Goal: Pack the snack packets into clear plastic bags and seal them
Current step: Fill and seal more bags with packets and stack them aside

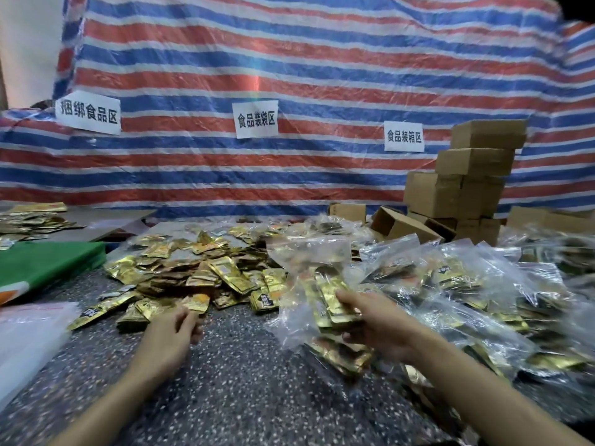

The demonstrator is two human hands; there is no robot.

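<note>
Right hand (373, 320): grips a crinkled clear plastic bag (289, 304), thumb across the gold foil snack packets (331, 300) bunched inside it, just above the table (225, 381).
Left hand (175, 329): fingers loosely curled beside an orange-gold packet (195, 302); motion blur hides whether it touches or holds it.
Loose heap (199, 268): flat, shiny gold packets spread over the middle of the table, beyond both hands.
Filled bags (467, 284): glossy and rumpled, piled to the right and crowding the right forearm.
Table: dark speckled stone-like top.
Left edge: a stack of empty clear bags (29, 333) near a green sheet (42, 262).
Far right: plain brown cardboard boxes (473, 175), stacked.
Backdrop: red, white and blue striped tarpaulin (289, 59) carrying white paper signs (256, 119).
</note>
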